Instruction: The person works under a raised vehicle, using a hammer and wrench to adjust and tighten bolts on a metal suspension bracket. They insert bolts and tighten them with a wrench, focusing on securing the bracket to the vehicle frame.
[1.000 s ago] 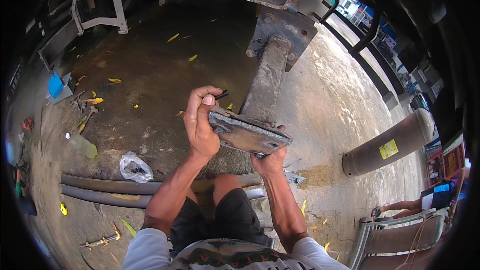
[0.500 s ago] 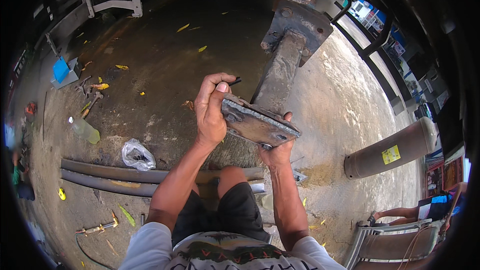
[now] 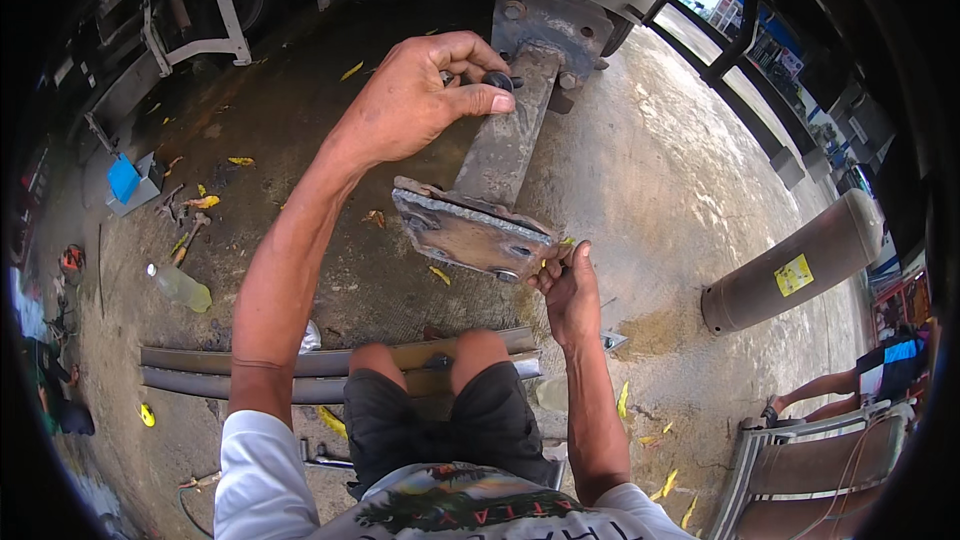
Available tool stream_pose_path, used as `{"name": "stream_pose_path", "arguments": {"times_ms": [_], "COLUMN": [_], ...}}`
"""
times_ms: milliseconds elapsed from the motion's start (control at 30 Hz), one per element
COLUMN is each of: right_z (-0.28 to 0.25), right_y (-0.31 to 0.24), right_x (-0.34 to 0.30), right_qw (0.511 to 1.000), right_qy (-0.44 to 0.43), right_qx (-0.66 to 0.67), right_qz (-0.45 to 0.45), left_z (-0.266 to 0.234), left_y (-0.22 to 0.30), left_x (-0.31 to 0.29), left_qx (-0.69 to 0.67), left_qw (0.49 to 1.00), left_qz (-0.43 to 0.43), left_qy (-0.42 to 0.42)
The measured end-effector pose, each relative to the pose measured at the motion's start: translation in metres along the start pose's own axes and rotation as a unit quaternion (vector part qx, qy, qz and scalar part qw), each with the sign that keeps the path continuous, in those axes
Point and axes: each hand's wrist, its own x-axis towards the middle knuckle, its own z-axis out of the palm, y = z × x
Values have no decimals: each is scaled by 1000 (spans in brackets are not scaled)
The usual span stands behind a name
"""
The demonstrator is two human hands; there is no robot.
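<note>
A dark bolt (image 3: 498, 82) with a round head is pinched between the thumb and fingers of my left hand (image 3: 410, 95), above the upper part of a rusty steel post (image 3: 500, 155). At the post's near end sits a thick rectangular plate (image 3: 465, 240) with bolt holes and a rough bright edge. My right hand (image 3: 570, 300) is by the plate's lower right corner, fingers curled in and thumb raised. Whether those fingers grip the corner or a small piece is hidden. Bolts fasten the far bracket plate (image 3: 550, 25) at the post's other end.
Curved steel channels (image 3: 200, 370) lie before my knees. Left on the concrete are a bottle (image 3: 180, 288), a hammer (image 3: 192, 240) and a blue-and-grey box (image 3: 130, 183). A rusty cylinder (image 3: 790, 260) lies on the right; a person's legs (image 3: 815, 392) show beyond a metal rack (image 3: 820, 470).
My left hand has left the plate's edge and moved up beside the post with the bolt. My right hand has shifted from under the plate to its right corner.
</note>
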Motion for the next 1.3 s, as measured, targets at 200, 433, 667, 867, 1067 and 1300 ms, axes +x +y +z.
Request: {"name": "stream_pose_path", "arguments": {"times_ms": [200, 433, 667, 867, 1067, 1300], "right_z": [-20, -49, -55, -52, -37, -28], "right_y": [20, 33, 49, 50, 35, 24], "right_x": [-18, -31, -41, -41, -29, -20], "right_qw": [999, 998, 995, 995, 993, 987], "right_qy": [26, 45, 85, 49, -2, -37], "right_qx": [14, -7, -17, -64, -91, -149], "right_qz": [28, 33, 59, 64, 70, 53], "left_z": [13, 32, 46, 58, 67, 67], "left_y": [7, 13, 22, 18, 33, 39], "left_x": [68, 104, 109, 111, 117, 118], "left_qx": [101, 161, 231, 260, 334, 462], "left_qw": [995, 986, 973, 961, 940, 883], "left_qz": [11, 7, 24, 83, 25, 33], "left_qy": [-21, -38, 8, 38, 60, 80]}}
